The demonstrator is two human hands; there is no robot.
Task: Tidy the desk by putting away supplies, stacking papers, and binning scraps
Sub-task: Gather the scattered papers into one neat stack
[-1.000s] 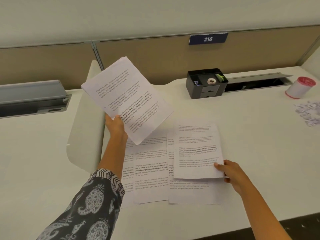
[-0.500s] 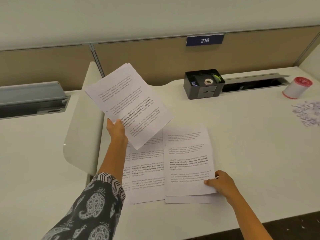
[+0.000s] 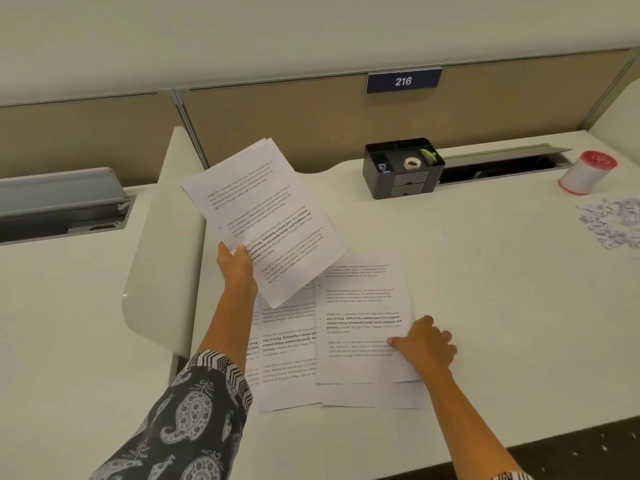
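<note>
At centre left of the frame, our left hand point(image 3: 235, 261) is raised above the counter point(image 3: 485, 271). Its thumb and fingers pinch the lower-left edge of a sheaf point(image 3: 266, 216) of printed pages. The sheaf is tilted, its long axis running from upper left down to lower right, and its lower corner overhangs the pages below.

In the lower middle, loose sheets point(image 3: 287, 344) lie flat on the counter, overlapping, with their long axes running roughly up and down the frame. Just to their right lies the top sheet point(image 3: 360, 306), slightly askew over another page whose lower edge peeks out beneath.

Our right hand point(image 3: 424, 344) grips the top sheet's lower right edge, thumb flat on the print and fingers curled at the margin. This hand is the nearer one. The sheaf waits up and to the left, so we judge the sheet must travel that way and turn to match its slant.

The pages are thin and white, with blocks of black text, some of it bold.

Farther right, at the back, a black organizer point(image 3: 401, 181) holds a tape roll point(image 3: 412, 163). At far right stand a red-topped canister point(image 3: 587, 173) and, below it, scattered scraps point(image 3: 613, 221) not yet binned.
</note>
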